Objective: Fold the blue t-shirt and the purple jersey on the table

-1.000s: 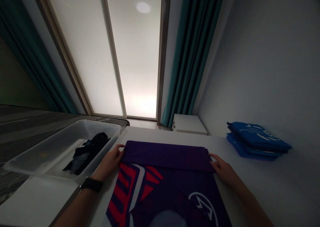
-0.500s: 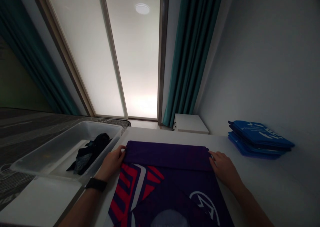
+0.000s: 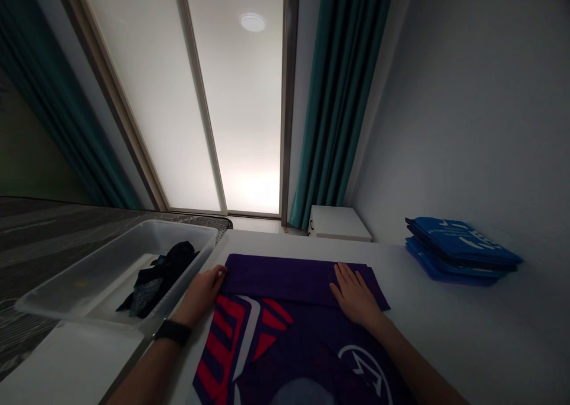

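A dark purple shirt (image 3: 276,279) with red and white print lies spread on the white table, its far edge folded over into a flat band. My left hand (image 3: 205,289), with a black watch on the wrist, pinches the left corner of that band between curled fingers. On the right part of the band, my right hand (image 3: 354,292) rests palm down, its fingers stretched out and slightly spread. The shirt's near part runs out of view at the bottom, and my right forearm covers some of it.
To the left stands a clear plastic bin (image 3: 57,295) with dark crumpled clothes (image 3: 162,277) inside. A stack of folded blue clothes (image 3: 463,247) sits on the table (image 3: 449,339) at the right, by the wall. Beyond the table is a white cabinet (image 3: 341,222).
My right hand has let go of the band's right corner and moved left onto the fabric, flattening out. The left hand stays at its corner.
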### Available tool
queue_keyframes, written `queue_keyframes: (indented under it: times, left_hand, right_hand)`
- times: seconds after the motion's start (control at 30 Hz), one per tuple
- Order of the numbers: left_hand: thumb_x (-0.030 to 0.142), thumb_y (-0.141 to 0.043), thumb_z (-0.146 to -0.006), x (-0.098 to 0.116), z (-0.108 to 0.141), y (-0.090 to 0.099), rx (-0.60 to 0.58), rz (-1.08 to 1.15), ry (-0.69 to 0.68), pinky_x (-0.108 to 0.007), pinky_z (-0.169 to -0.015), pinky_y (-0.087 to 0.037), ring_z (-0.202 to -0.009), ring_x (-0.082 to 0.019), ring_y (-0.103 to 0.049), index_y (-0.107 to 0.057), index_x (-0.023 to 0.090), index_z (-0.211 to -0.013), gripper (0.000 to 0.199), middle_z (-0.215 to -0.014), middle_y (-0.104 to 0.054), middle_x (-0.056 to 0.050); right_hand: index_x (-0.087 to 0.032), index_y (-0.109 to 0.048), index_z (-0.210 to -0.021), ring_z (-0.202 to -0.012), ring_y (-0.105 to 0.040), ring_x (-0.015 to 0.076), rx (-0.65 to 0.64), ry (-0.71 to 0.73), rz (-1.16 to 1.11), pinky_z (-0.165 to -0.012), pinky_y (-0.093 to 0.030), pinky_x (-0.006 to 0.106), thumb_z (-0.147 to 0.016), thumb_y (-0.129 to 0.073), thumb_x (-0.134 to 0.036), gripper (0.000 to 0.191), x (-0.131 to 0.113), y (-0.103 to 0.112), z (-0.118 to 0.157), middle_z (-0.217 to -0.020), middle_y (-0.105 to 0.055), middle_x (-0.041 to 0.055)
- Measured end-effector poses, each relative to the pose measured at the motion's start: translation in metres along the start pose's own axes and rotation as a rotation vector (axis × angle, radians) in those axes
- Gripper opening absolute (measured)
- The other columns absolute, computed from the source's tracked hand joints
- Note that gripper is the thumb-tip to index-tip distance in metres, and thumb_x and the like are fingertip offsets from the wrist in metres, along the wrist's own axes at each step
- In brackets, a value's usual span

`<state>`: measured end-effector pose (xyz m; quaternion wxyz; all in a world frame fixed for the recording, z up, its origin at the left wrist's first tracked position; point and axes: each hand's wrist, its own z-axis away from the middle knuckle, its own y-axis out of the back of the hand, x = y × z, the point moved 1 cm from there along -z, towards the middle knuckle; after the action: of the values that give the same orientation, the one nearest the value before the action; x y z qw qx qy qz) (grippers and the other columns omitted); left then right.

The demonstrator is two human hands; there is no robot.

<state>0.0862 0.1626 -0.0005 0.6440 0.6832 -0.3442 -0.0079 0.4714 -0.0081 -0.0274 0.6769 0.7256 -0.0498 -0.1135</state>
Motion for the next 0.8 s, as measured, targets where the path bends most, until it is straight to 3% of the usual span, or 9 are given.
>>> queue_keyframes:
  times: [0.3, 0.53, 0.67, 0.8]
  left_hand:
    - [0.032, -0.033, -0.094, 0.014, -0.026, -0.010, 0.021, -0.078, -0.073, -0.032, -0.078, -0.043, -0.090, -0.025, -0.067, -0.060, 0.022, -0.102, 0.031, -0.099, -0.072, -0.010]
    - [0.034, -0.035, -0.094, 0.020, -0.045, -0.016, 0.026, -0.029, -0.058, -0.030, -0.071, -0.042, -0.083, -0.025, -0.067, -0.061, 0.024, -0.102, 0.029, -0.085, -0.072, -0.006]
    - [0.036, -0.033, -0.095, 0.019, -0.043, -0.014, 0.009, 0.044, -0.046, -0.029, -0.067, -0.041, -0.079, -0.024, -0.067, -0.059, 0.022, -0.105, 0.031, -0.080, -0.070, -0.005]
    - [0.035, -0.035, -0.094, 0.019, -0.041, -0.010, -0.004, 0.097, -0.054, -0.029, -0.067, -0.041, -0.078, -0.023, -0.065, -0.060, 0.020, -0.108, 0.032, -0.078, -0.068, -0.005]
  right_hand:
    - [-0.007, -0.028, -0.149, -0.145, -0.016, 0.0232, -0.005, -0.007, 0.018, -0.118, -0.011, 0.046, -0.096, -0.017, -0.054, 0.072, 0.020, -0.002, -0.016, -0.156, -0.023, 0.0138]
    - [-0.009, -0.028, -0.149, -0.145, -0.017, 0.0222, 0.003, -0.004, 0.022, -0.117, -0.012, 0.046, -0.096, -0.019, -0.052, 0.069, 0.037, 0.000, -0.036, -0.156, -0.024, 0.0131]
    - [-0.007, -0.030, -0.148, -0.145, -0.019, 0.0232, 0.014, -0.014, 0.039, -0.117, -0.013, 0.045, -0.096, -0.018, -0.051, 0.069, 0.030, 0.004, -0.033, -0.155, -0.025, 0.0142]
    - [-0.012, -0.030, -0.149, -0.144, -0.021, 0.0235, 0.031, 0.068, 0.002, -0.117, -0.014, 0.046, -0.096, -0.018, -0.052, 0.067, 0.005, 0.007, -0.019, -0.155, -0.027, 0.0128]
